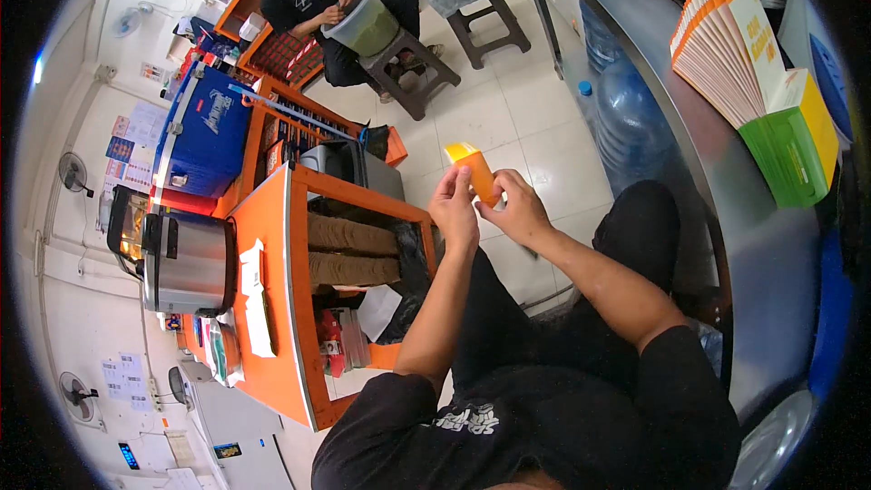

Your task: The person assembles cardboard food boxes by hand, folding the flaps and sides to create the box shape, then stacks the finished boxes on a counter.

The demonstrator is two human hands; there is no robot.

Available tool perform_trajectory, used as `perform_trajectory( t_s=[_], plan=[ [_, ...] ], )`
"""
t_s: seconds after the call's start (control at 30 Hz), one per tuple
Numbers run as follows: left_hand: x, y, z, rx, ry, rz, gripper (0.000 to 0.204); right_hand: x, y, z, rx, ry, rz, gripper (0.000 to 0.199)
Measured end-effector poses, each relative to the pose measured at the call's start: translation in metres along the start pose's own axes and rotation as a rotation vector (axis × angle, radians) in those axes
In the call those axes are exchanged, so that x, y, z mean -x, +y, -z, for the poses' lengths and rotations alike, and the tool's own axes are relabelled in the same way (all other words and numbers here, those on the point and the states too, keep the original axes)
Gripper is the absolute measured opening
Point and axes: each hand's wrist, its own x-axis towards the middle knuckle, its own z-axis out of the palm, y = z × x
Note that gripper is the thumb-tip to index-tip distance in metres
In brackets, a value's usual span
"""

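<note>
1. The left hand (454,209) is raised in front of the body, fingers curled, with its fingertips on the left side of a small orange and yellow paper sleeve (475,171).
2. The right hand (518,210) is raised just beside the left hand and grips the lower right side of the same sleeve between thumb and fingers.
3. The sleeve stands nearly upright between the two hands, tilted slightly, its yellow end uppermost and clear of both hands. Its lower end is hidden behind the fingers. Both hands touch it.
4. The two hands are close together, near touching, over the tiled floor (535,118) and above the person's dark-clothed lap.
5. To the person's left stands an orange counter (272,308) with stacks of brown material (352,252) in the compartment below. A steel pot-shaped appliance (186,263) stands at the far left edge of that counter.
6. To the person's right runs a steel counter (726,191) carrying a fanned stack of orange and white flat cartons (726,45), with a green and yellow holder (794,141) just beside it. Large water bottles (626,118) stand beneath.
7. Well apart, at the top of the view, another person sits with a lidded plastic tub (365,25) resting on a stool (408,68).
</note>
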Motion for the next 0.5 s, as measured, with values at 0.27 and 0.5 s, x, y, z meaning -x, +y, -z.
perform_trajectory(
  t_s=[0.27, 0.5],
  plan=[
    [0.004, -0.016, 0.024, -0.690, -0.570, -0.312, 0.033, -0.012, 0.019, 0.006, -0.382, 0.118, -0.408, 0.028],
    [0.016, -0.012, 0.008, -0.891, -0.458, -0.522, 0.038, -0.012, 0.009, 0.009, -0.412, 0.070, -0.435, 0.030]
  ],
)
